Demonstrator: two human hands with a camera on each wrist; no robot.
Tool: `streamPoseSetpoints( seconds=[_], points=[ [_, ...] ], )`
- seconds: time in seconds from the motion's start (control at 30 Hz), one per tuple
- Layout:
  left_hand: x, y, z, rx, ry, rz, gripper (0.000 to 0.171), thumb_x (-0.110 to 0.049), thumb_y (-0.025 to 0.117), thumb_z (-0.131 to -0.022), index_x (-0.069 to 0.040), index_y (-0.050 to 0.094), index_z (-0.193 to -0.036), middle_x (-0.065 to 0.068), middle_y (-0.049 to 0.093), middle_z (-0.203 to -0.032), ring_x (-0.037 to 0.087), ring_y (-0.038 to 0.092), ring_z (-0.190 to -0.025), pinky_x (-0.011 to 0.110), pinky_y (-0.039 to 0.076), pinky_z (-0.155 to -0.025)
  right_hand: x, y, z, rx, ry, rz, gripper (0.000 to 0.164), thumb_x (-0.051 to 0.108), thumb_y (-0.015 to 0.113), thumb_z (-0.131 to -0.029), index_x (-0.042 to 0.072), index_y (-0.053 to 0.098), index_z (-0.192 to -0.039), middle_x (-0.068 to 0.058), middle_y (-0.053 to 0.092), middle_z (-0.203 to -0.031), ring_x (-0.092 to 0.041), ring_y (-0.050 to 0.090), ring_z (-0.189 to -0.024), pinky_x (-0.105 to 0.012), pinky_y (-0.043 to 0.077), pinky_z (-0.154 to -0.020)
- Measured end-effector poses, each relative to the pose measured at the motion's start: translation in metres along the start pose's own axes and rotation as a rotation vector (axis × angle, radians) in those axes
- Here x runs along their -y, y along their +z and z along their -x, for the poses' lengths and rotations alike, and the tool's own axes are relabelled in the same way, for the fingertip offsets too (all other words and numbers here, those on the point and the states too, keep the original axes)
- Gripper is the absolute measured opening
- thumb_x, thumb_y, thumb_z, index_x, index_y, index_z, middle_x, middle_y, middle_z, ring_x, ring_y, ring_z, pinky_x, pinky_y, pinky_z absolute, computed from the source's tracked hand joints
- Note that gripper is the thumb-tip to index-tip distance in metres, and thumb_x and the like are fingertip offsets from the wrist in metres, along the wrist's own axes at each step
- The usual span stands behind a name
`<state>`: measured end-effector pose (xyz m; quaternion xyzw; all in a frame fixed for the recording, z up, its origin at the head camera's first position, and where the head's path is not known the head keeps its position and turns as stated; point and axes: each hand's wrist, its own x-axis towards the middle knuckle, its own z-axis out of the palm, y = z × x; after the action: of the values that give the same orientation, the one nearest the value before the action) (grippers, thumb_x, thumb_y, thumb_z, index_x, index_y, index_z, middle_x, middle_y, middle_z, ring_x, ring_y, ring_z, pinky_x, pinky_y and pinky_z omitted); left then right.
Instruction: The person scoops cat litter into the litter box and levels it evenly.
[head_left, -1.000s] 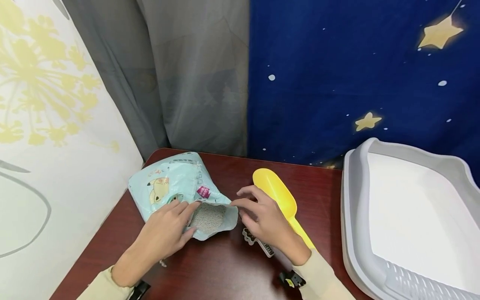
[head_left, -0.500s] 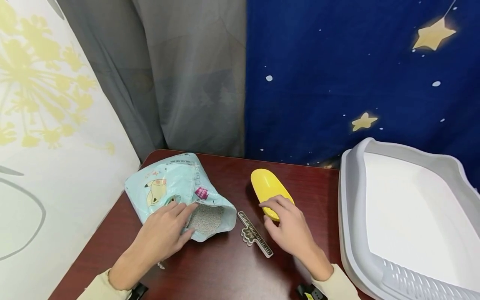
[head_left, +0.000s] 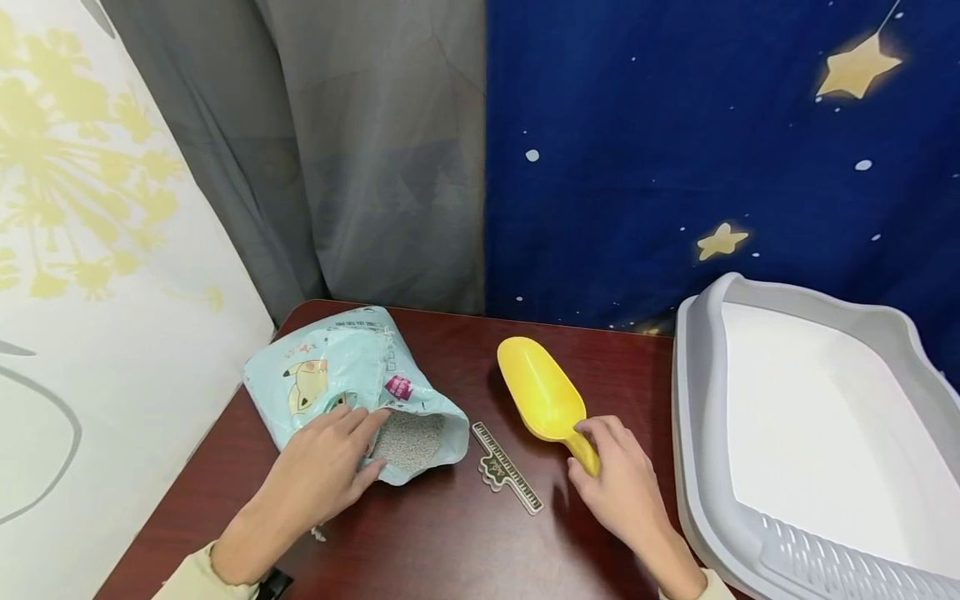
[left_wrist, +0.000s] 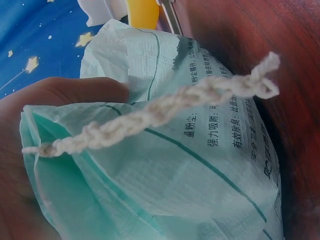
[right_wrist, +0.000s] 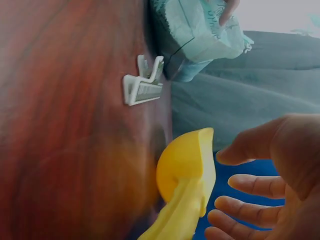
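Head view shows me the left hand [head_left: 318, 467] gripping the mouth of the pale-blue bag [head_left: 352, 362]. On the right wrist feed I see the right hand [right_wrist: 272, 182] spread wide beside the yellow scoop [head_left: 542, 392], between bag and grey tray [head_left: 701, 450].

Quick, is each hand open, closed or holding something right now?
Left hand: holding the light-blue bag by its mouth.
Right hand: open, at the handle of the yellow scoop.

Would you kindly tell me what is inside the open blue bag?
Pale grey granules show inside the open blue bag. Whatever lies deeper is covered by the bag itself, so it cannot be seen.
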<state>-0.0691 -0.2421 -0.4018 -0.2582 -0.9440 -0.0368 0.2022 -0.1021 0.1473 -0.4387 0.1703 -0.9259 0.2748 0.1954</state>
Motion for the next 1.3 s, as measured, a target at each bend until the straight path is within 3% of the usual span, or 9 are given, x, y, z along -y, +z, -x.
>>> streamPoseSetpoints(
  seconds=[0.27, 0.53, 0.8, 1.3],
  points=[
    [-0.001, -0.001, 0.000, 0.000, -0.002, 0.002, 0.057, -0.021, 0.094, -0.081, 0.001, 0.074, -0.130, 0.009, 0.074, -0.103, 0.023, 0.062, -0.089, 0.040, 0.058, -0.079, -0.012, 0.004, 0.010, 0.057, 0.050, -0.022, 0.047, -0.004, 0.092, -0.075, 0.007, 0.071, -0.115, -0.007, 0.069, -0.107, -0.023, 0.068, -0.089, -0.048, 0.056, -0.074],
    [0.000, 0.000, 0.001, -0.001, 0.000, 0.004, 0.057, -0.022, 0.094, -0.081, 0.001, 0.074, -0.129, 0.009, 0.074, -0.104, 0.024, 0.062, -0.090, 0.041, 0.057, -0.080, -0.019, 0.008, 0.010, 0.103, 0.092, -0.045, 0.050, -0.004, 0.091, -0.078, 0.000, 0.071, -0.124, -0.009, 0.072, -0.105, -0.027, 0.073, -0.095, -0.050, 0.058, -0.077],
    [0.000, 0.000, 0.000, 0.014, -0.006, 0.007, 0.056, -0.021, 0.093, -0.082, 0.002, 0.074, -0.130, 0.011, 0.075, -0.106, 0.026, 0.064, -0.093, 0.042, 0.058, -0.083, -0.023, 0.010, 0.012, 0.113, 0.095, -0.021, 0.047, -0.004, 0.089, -0.078, 0.001, 0.074, -0.122, -0.006, 0.068, -0.098, -0.018, 0.059, -0.077, -0.042, 0.053, -0.067],
    [-0.001, -0.001, 0.000, 0.029, -0.021, 0.012, 0.056, -0.021, 0.093, -0.084, 0.002, 0.073, -0.131, 0.011, 0.076, -0.108, 0.027, 0.065, -0.094, 0.042, 0.059, -0.084, -0.025, 0.013, 0.012, 0.152, 0.140, -0.034, 0.045, -0.003, 0.088, -0.081, 0.002, 0.075, -0.123, -0.005, 0.066, -0.092, -0.020, 0.059, -0.076, -0.044, 0.054, -0.068]
  ],
)
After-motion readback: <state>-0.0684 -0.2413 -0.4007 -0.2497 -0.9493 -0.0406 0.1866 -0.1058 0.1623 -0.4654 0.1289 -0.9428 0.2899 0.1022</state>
